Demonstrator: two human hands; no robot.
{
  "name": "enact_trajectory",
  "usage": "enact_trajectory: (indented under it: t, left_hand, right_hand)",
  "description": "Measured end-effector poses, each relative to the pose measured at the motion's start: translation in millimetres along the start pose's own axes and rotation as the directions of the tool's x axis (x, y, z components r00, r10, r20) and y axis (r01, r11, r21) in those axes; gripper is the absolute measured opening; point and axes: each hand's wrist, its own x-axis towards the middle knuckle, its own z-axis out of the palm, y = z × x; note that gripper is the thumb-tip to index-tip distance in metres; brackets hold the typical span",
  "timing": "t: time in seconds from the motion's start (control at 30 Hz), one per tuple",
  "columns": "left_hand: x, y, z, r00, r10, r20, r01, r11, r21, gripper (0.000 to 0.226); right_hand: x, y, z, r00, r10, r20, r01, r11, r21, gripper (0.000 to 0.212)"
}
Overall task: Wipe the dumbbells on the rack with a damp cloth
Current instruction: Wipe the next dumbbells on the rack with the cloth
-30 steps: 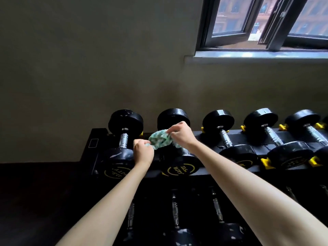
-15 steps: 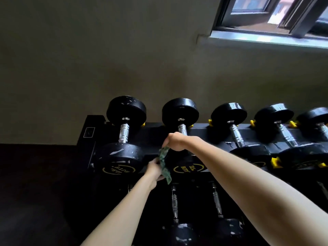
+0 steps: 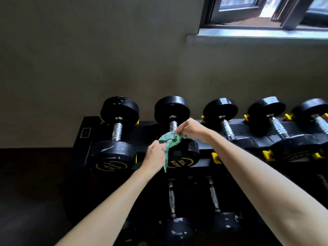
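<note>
1. Cloth (image 3: pixel 170 140), green and crumpled, was held between both hands over the near head of the second dumbbell (image 3: pixel 179 137) from the left on the top tier of the rack (image 3: pixel 204 162).
2. Right hand (image 3: pixel 190 129) was closed on the upper bunch of the cloth, its fingertips (image 3: pixel 177 130) pinched together just in front of the chromed handle; this grip was judged to press the cloth to the metal for wiping.
3. Left hand (image 3: pixel 156 157) was curled around the lower edge of the cloth, fingers together on the fabric, while a loose tail hung below them past the yellow lettering; the hold was judged to keep the cloth taut.
4. Leftmost dumbbell (image 3: pixel 117 132) lay beside the left-hand fingers, apart from them, with pale patches on both heads; whether these were moisture or wear could not be told.
5. Rack cradles served as the holders: each top cradle in view carried one dumbbell, handle pointing away from the fingers toward the wall (image 3: pixel 88 59).
6. Lower tier (image 3: pixel 195 210), beneath both wrists, held further dumbbells, dimly seen.
</note>
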Motion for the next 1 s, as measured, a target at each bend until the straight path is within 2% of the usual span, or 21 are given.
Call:
enact_trajectory:
  t: [0.17, 0.27, 0.4, 0.47, 0.57, 0.63, 0.73, 0.8, 0.9, 0.93, 1.0]
  left_hand:
    - [-7, 19, 14, 0.993, 0.106, 0.049, -0.111, 0.988, 0.110, 0.025]
    - [-7, 25, 31, 0.981, 0.180, 0.067, -0.191, 0.954, 0.232, 0.016]
    - [-12, 35, 48, 0.983, 0.181, 0.025, -0.181, 0.942, 0.282, 0.030]
    - [-17, 38, 55, 0.982, 0.187, 0.038, -0.190, 0.931, 0.311, 0.029]
    - [-32, 33, 80, 0.978, 0.070, 0.197, -0.140, 0.918, 0.371, 0.027]
    - [-37, 21, 91, 0.975, -0.015, 0.223, -0.076, 0.917, 0.392, 0.013]
    - [-41, 15, 96, 0.973, -0.087, 0.216, 0.002, 0.931, 0.364, 0.022]
    - [-39, 23, 95, 0.977, -0.108, 0.186, 0.053, 0.958, 0.281, 0.026]
    - [-37, 38, 95, 0.980, -0.110, 0.168, 0.076, 0.977, 0.197, 0.025]
    - [-37, 38, 97, 0.976, -0.152, 0.157, 0.121, 0.974, 0.192, 0.025]
    - [-39, 25, 104, 0.952, -0.279, 0.129, 0.259, 0.954, 0.151, 0.031]
  right_hand:
    - [-17, 30, -11, 0.994, -0.047, -0.096, 0.045, 0.999, -0.019, 0.045]
    - [-32, 63, -11, 0.992, 0.005, -0.127, 0.003, 0.998, 0.068, 0.047]
    - [-54, 95, 3, 0.986, 0.056, -0.157, -0.010, 0.960, 0.278, 0.042]
    - [-59, 105, 10, 0.989, 0.070, -0.130, -0.029, 0.956, 0.292, 0.038]
    - [-69, 122, 19, 0.994, 0.103, 0.046, -0.109, 0.980, 0.168, 0.037]
    - [-78, 134, 23, 0.985, 0.119, 0.122, -0.133, 0.984, 0.119, 0.038]
    - [-87, 148, 10, 0.990, 0.130, 0.055, -0.140, 0.950, 0.281, 0.040]
    - [-86, 151, -5, 0.987, 0.159, 0.010, -0.151, 0.911, 0.385, 0.041]
    - [-86, 149, -14, 0.975, 0.219, 0.049, -0.211, 0.826, 0.523, 0.026]
    - [-85, 151, -10, 0.964, 0.255, 0.078, -0.252, 0.778, 0.575, 0.023]
    - [-78, 156, 8, 0.925, 0.352, 0.145, -0.359, 0.679, 0.640, 0.029]
